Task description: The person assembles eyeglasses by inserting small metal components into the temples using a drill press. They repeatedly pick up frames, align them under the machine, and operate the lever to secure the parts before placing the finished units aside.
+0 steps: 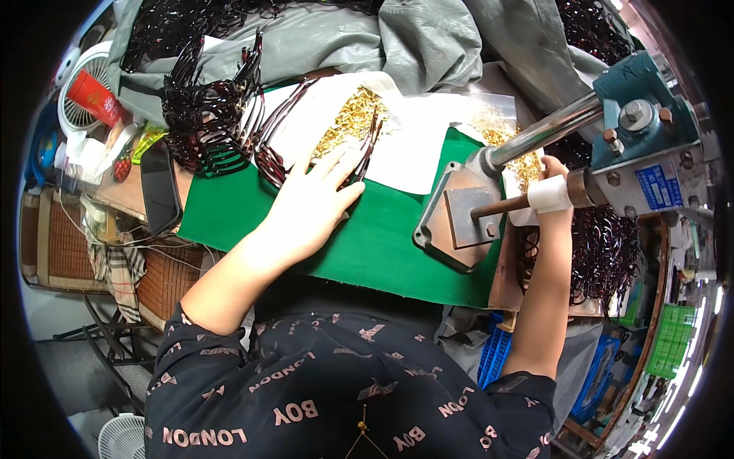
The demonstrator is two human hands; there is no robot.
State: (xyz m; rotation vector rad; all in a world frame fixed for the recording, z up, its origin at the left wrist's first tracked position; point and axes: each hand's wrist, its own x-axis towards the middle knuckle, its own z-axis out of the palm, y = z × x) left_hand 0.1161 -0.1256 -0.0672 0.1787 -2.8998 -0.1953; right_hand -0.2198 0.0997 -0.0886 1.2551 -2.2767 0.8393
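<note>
My left hand (321,191) rests with fingers stretched over the green mat. It touches a bunch of thin, glossy dark red-brown strips (269,157) and lies at the lower edge of a pile of small gold-coloured pieces (355,122) on white sheeting. At the right, my right hand (553,167) reaches behind the hand press's white collar (549,194), beside more gold pieces (526,168) in a pale container. The collar hides most of that hand, and what its fingers hold does not show. Between my hands stands the press's metal base (462,218).
The press's teal head (638,107) and slanted steel column (554,126) overhang the right side. A black phone (159,187) lies left of the green mat (382,264). Piled dark strips (206,115) sit behind it. Grey cloth (329,38) covers the back.
</note>
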